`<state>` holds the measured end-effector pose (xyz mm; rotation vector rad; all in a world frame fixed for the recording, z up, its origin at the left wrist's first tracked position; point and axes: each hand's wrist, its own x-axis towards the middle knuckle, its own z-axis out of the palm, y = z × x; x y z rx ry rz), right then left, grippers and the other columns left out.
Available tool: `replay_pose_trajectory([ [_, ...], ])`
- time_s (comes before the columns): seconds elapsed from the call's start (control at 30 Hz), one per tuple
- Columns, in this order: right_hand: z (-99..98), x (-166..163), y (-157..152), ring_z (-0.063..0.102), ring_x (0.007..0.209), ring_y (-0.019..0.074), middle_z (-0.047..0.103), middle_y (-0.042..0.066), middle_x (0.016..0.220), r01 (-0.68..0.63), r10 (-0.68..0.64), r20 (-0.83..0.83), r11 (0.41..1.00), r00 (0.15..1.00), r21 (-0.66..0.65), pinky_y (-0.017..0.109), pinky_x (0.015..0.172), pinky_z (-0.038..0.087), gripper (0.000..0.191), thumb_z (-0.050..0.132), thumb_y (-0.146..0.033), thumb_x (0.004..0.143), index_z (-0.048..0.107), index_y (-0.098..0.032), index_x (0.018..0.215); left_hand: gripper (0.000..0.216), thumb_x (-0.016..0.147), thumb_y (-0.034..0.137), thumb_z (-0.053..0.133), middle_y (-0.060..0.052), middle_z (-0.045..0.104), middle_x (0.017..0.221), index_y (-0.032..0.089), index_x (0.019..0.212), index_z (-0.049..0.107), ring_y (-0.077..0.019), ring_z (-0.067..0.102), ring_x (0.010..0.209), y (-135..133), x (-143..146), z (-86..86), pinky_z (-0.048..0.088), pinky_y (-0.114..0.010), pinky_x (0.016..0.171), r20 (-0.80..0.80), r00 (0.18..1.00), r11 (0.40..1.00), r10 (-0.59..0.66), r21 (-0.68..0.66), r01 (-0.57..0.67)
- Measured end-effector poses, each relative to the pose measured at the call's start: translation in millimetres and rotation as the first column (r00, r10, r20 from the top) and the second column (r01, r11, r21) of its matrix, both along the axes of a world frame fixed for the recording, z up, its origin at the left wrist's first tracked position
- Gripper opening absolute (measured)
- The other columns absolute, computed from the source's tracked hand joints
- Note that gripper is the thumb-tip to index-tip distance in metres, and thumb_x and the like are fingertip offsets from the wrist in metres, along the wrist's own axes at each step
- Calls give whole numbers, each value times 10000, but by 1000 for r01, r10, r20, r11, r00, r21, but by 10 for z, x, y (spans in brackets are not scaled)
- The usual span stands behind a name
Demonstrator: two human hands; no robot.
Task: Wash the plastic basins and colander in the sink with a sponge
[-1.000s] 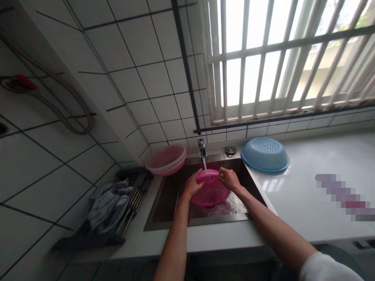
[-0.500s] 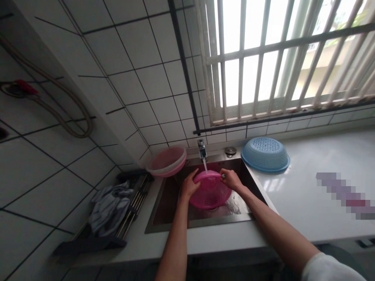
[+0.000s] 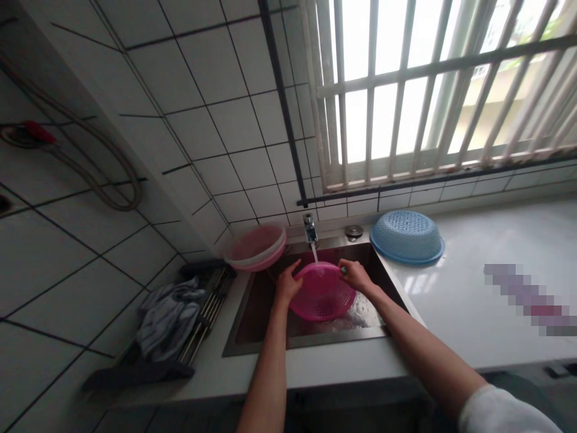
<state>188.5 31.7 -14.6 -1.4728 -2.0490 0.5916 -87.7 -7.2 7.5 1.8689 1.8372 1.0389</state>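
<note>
A pink plastic colander is tilted in the steel sink, its hollow side facing me. Water runs from the faucet onto its far rim. My left hand is on the colander's left edge, with the thumb over the rim and the fingers partly hidden behind it. On the right side, my right hand pinches the rim, and something small and green shows at the fingers. Water splashes on the sink floor beneath and to the right of the colander.
Pink and whitish basins are stacked at the sink's back left corner. A blue colander lies upside down on the counter to the right. On the left, a striped cloth lies over a metal rack. A drain plug sits behind the sink.
The left hand and the colander's left edge have shifted slightly left. Both hands stay on the rim, and the water keeps running.
</note>
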Motion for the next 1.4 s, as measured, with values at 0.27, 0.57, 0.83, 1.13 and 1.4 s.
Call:
replay_pose_trajectory([
  [0.27, -72, 1, -5, 688, 804, 194, 757, 25, 880, -27, 27, -3, 999, 1000, -31, 221, 658, 344, 202, 747, -265, 827, 713, -260, 1026, 457, 912, 94, 518, -4, 734, 1329, 292, 1246, 759, -184, 666, 1285, 24, -7, -40, 483, -389, 1170, 36, 999, 999, -17, -30, 18],
  [0.57, -199, 152, 182, 667, 742, 165, 734, 4, 780, -39, 35, -120, 999, 992, -33, 207, 632, 347, 117, 715, -158, 771, 732, -207, 875, 502, 920, 314, 639, -123, 663, 1440, 181, 1404, 653, -250, 657, 1293, 67, -151, 7, 505, -412, 1135, 259, 966, 999, -6, -40, 17],
  [0.83, -112, 73, 134, 675, 755, 177, 749, 22, 808, -23, 23, -129, 1000, 991, 0, 211, 652, 364, 139, 713, -180, 777, 744, -229, 904, 520, 984, 354, 547, -73, 594, 1524, 231, 1488, 568, -245, 579, 1370, 296, 406, 1196, 495, -408, 1141, 59, 996, 913, -68, 407, 39],
  [1.13, -67, 79, 128, 673, 749, 171, 756, 12, 814, -12, 14, -156, 1000, 988, 14, 211, 654, 377, 147, 719, -174, 781, 755, -238, 908, 533, 969, 331, 598, -45, 497, 1615, 255, 1495, 567, -244, 459, 1491, 404, 691, 1164, 330, -405, 1275, -202, 963, 922, -177, 308, 234],
  [1.4, -6, 136, 187, 675, 761, 172, 757, 6, 818, 11, -7, -194, 1000, 981, 23, 218, 675, 400, 164, 724, -161, 770, 764, -245, 905, 378, 893, 469, 736, -99, 659, 1404, 252, 1202, 719, -287, 588, 1351, -51, 498, 393, 408, -405, 1210, -201, 979, 976, -31, 205, 73],
])
